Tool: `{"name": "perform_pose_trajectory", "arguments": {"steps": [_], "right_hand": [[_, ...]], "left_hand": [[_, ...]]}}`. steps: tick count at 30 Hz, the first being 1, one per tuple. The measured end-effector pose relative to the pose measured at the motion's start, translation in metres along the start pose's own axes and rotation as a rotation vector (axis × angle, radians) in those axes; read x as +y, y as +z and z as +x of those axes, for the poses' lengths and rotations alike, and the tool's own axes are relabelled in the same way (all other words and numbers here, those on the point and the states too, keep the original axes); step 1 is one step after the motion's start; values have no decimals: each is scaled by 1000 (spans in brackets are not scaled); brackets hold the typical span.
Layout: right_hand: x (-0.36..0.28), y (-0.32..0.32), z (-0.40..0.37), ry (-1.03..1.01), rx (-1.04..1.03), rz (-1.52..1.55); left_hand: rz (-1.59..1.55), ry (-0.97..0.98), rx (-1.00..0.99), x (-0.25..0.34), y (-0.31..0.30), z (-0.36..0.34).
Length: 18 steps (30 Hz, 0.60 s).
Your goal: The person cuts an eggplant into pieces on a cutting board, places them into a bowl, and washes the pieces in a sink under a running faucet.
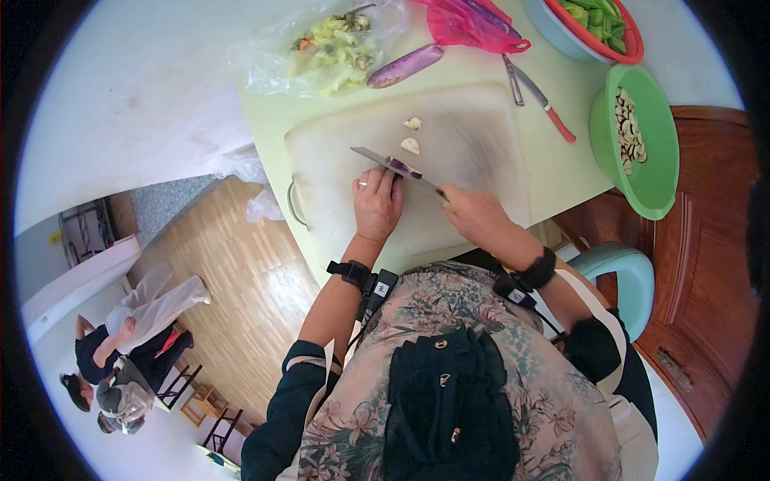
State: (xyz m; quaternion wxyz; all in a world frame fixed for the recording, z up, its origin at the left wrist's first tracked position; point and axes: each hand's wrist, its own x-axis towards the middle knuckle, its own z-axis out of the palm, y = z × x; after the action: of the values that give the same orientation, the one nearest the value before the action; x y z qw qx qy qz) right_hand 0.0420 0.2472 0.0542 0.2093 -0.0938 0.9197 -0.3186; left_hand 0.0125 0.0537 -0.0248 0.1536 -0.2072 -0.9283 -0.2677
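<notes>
My left hand [377, 207], with a ring on one finger, presses a purple eggplant piece [403, 167] against the white cutting board [337, 152]. The fingers are bent over the near side of the piece. My right hand [480, 216] is closed round the handle of a knife [373, 155], whose blade lies across the board at the piece, close to my left fingertips. Just beyond the blade are two pale cut slices [411, 146]. Part of the eggplant piece is hidden by the blade and my fingers.
Behind the board lie a whole eggplant [406, 66], a plastic bag of peelings [333, 44], a pink bag [473, 24], a peeler [513, 80] and a red-handled knife [559, 124]. A green basin [654, 144] of slices stands right. Two people [104, 345] are far left.
</notes>
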Motion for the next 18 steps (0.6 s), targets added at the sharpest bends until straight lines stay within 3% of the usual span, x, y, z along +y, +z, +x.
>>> {"name": "perform_pose_trajectory", "arguments": {"steps": [10, 18], "right_hand": [[0, 19, 23, 25, 88, 66], [-8, -16, -29, 23, 9, -21]], "left_hand": [[-63, -4, 50, -3, 1, 0], [-72, -25, 52, 0, -2, -1]]}}
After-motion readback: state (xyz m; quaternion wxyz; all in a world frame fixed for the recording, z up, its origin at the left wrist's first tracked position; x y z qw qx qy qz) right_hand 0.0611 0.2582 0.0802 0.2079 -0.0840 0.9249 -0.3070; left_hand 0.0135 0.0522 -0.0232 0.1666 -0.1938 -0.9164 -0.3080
